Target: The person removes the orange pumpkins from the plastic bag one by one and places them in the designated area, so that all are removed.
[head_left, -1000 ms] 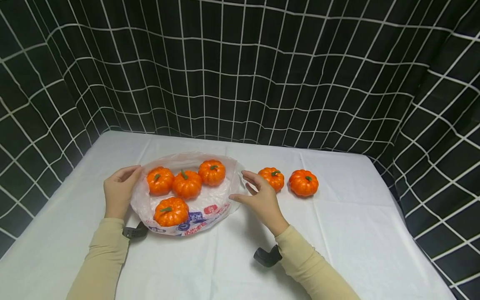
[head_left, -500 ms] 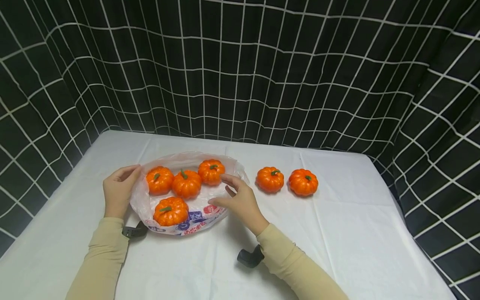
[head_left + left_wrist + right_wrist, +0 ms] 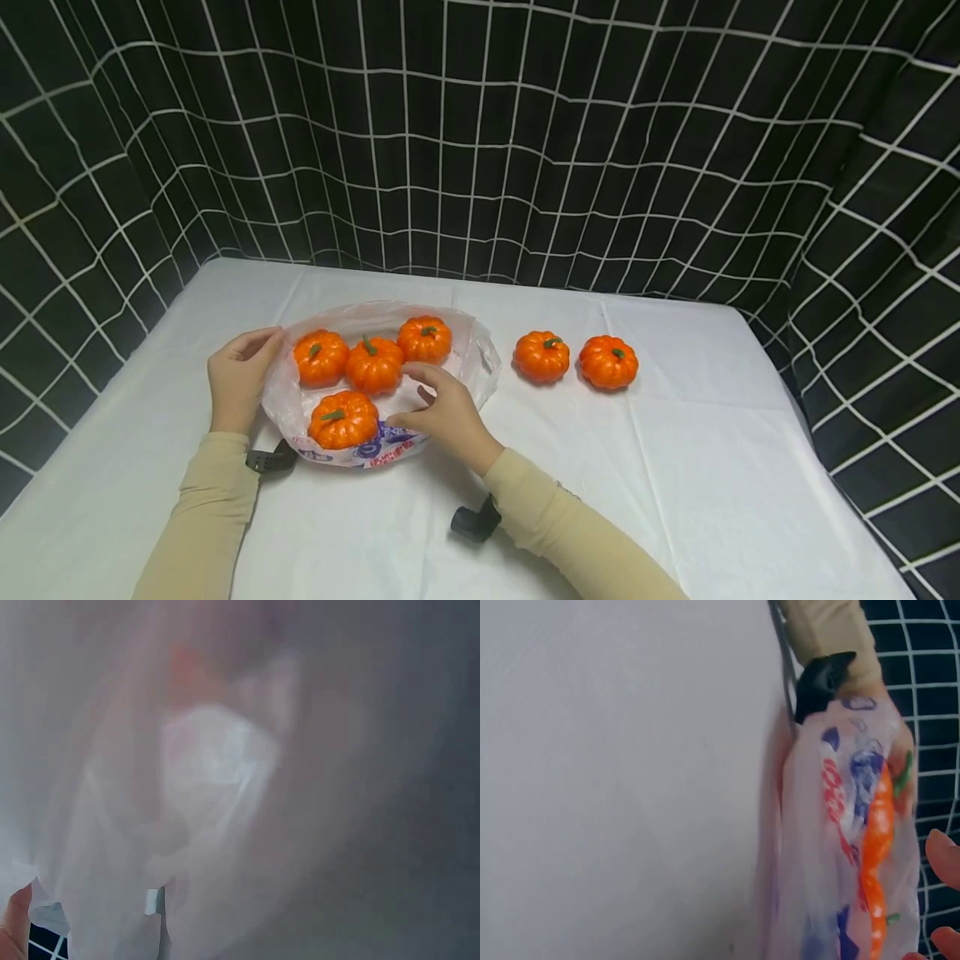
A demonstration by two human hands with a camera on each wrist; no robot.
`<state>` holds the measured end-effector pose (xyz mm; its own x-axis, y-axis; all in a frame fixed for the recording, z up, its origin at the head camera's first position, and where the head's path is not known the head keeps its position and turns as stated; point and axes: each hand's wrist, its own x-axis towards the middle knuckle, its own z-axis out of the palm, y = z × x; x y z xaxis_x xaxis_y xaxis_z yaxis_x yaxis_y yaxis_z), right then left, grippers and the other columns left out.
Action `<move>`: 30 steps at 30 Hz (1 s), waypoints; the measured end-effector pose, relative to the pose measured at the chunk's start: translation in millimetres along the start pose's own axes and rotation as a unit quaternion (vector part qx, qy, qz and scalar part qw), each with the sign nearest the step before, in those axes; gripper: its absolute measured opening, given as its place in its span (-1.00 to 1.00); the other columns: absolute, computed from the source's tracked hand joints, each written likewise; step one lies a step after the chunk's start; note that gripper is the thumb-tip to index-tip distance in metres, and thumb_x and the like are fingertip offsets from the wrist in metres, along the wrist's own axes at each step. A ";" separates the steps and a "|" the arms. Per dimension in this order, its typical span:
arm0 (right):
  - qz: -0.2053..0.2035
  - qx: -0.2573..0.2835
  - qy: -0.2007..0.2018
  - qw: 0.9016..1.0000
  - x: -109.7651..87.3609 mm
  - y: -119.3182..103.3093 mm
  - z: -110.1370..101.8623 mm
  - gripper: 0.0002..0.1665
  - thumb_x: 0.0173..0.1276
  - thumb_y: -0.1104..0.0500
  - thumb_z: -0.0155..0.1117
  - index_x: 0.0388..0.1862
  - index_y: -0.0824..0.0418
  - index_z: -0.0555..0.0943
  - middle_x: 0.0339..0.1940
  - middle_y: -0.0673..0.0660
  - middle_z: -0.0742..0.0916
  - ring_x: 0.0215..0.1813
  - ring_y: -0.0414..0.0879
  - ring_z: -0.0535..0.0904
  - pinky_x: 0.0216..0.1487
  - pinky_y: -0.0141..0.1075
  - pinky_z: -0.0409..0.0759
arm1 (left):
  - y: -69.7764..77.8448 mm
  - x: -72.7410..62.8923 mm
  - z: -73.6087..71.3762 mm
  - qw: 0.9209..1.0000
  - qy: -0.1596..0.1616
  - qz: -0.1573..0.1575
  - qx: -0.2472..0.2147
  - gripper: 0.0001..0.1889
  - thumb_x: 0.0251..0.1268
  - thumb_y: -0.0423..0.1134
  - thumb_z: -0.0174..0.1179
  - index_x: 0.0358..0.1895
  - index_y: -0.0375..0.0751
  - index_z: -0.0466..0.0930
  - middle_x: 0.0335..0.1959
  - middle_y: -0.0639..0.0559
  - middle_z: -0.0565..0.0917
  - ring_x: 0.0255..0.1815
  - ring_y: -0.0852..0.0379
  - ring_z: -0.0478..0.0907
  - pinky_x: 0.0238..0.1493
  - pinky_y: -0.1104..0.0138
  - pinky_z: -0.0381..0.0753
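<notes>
A thin whitish plastic bag (image 3: 480,358) with red and blue print lies mouth up on the table, several small orange pumpkins (image 3: 342,420) with green stems inside. At its left rim, my left hand (image 3: 238,379) pinches the film between thumb and fingers; in the left wrist view the film (image 3: 210,772) covers nearly everything. My right hand (image 3: 448,417) reaches over the bag's right side, thumb and fingers apart, fingertips beside the middle pumpkin (image 3: 374,367). Seen from the right wrist, the bag (image 3: 840,847) stands close by the right fingers (image 3: 945,859), which hold nothing.
Two more orange pumpkins, a nearer one (image 3: 542,357) and a farther one (image 3: 608,363), sit on the white tablecloth (image 3: 720,450) right of the bag. A dark curtain (image 3: 480,150) with a white grid surrounds the table at the back and sides.
My right hand has moved left from the bag's right rim to over its inside, and that rim has spread outward. My left hand stays at the left rim.
</notes>
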<state>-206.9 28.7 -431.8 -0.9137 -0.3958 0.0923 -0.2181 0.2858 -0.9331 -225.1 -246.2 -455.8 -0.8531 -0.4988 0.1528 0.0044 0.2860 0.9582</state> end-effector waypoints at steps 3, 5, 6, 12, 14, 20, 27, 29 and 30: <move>-0.001 -0.013 -0.012 1.000 1.3 -0.1 5.8 -0.21 0.06 0.30 0.58 0.30 0.36 0.49 0.33 0.26 0.58 0.41 0.15 0.46 0.35 -0.08 0.52 | 0.1 -0.2 0.3 1.000 0.002 0.004 -0.006 -0.59 0.31 0.04 0.30 0.05 -0.18 0.71 -0.01 0.08 0.75 -0.03 0.47 0.56 0.15 0.53 0.60; -0.002 -0.017 -0.019 1.000 1.8 -0.4 9.7 -0.21 0.05 0.29 0.58 0.29 0.35 0.50 0.32 0.26 0.60 0.40 0.13 0.47 0.35 -0.10 0.53 | 0.4 -0.2 0.4 1.000 0.004 0.006 -0.008 -0.59 0.31 0.03 0.30 0.05 -0.19 0.71 -0.04 0.12 0.76 -0.04 0.48 0.56 0.14 0.54 0.59; -0.001 -0.017 -0.023 1.000 2.2 -0.4 11.7 -0.21 0.05 0.29 0.58 0.29 0.35 0.50 0.32 0.25 0.60 0.40 0.12 0.48 0.35 -0.11 0.53 | 0.6 -0.3 0.4 1.000 0.004 0.006 -0.008 -0.59 0.31 0.03 0.30 0.05 -0.19 0.71 -0.05 0.13 0.76 -0.04 0.48 0.56 0.14 0.54 0.59; 0.022 -0.002 -0.039 0.999 3.1 -1.1 22.8 -0.23 0.04 0.33 0.57 0.28 0.32 0.52 0.29 0.21 0.62 0.40 0.07 0.48 0.36 -0.16 0.52 | 1.8 -0.7 0.3 1.000 0.005 0.007 0.002 -0.59 0.32 0.03 0.29 0.05 -0.19 0.71 -0.01 0.08 0.76 -0.03 0.49 0.55 0.16 0.52 0.59; 0.027 -0.008 -0.042 0.999 3.7 -1.3 26.0 -0.24 0.05 0.33 0.57 0.28 0.31 0.53 0.28 0.20 0.63 0.39 0.07 0.50 0.34 -0.18 0.54 | 1.8 -0.6 0.1 1.000 0.006 0.006 0.002 -0.59 0.32 0.03 0.29 0.05 -0.19 0.71 0.01 0.05 0.76 -0.03 0.48 0.56 0.16 0.52 0.59; 0.047 -0.033 -0.051 0.997 6.4 -3.2 32.6 -0.24 0.07 0.26 0.58 0.29 0.25 0.53 0.31 0.13 0.63 0.36 0.06 0.54 0.31 -0.21 0.57 | 1.0 0.4 -0.7 1.000 0.008 -0.001 0.002 -0.59 0.31 0.04 0.30 0.05 -0.17 0.72 0.03 0.03 0.76 -0.03 0.48 0.56 0.18 0.50 0.60; 0.056 -0.047 -0.067 0.995 8.0 -1.4 37.7 -0.22 0.07 0.21 0.60 0.31 0.17 0.53 0.34 0.09 0.61 0.35 0.04 0.55 0.32 -0.20 0.57 | -0.1 1.3 -0.6 1.000 0.006 -0.002 -0.002 -0.60 0.30 0.03 0.31 0.05 -0.17 0.72 -0.03 0.13 0.76 -0.04 0.49 0.56 0.18 0.50 0.59; 0.055 -0.047 -0.072 0.995 8.4 -0.2 39.1 -0.21 0.07 0.22 0.60 0.32 0.17 0.53 0.34 0.10 0.60 0.35 0.04 0.54 0.33 -0.20 0.56 | -0.4 1.2 -0.3 1.000 0.004 -0.004 -0.002 -0.60 0.31 0.03 0.31 0.05 -0.16 0.72 -0.02 0.12 0.76 -0.03 0.49 0.56 0.18 0.49 0.59; 0.054 -0.044 -0.075 0.995 8.6 0.1 39.7 -0.20 0.06 0.23 0.59 0.33 0.17 0.52 0.35 0.10 0.60 0.36 0.03 0.53 0.34 -0.20 0.56 | -0.5 1.3 -0.1 1.000 0.004 -0.003 -0.002 -0.60 0.31 0.03 0.31 0.05 -0.17 0.72 -0.01 0.11 0.76 -0.03 0.48 0.56 0.18 0.49 0.59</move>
<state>-201.2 -9.3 -444.8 -0.8737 -0.4820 -0.0662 -0.1565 0.4073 -0.8998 -226.1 -247.1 -456.1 -0.8489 -0.5073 0.1483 0.0006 0.2797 0.9601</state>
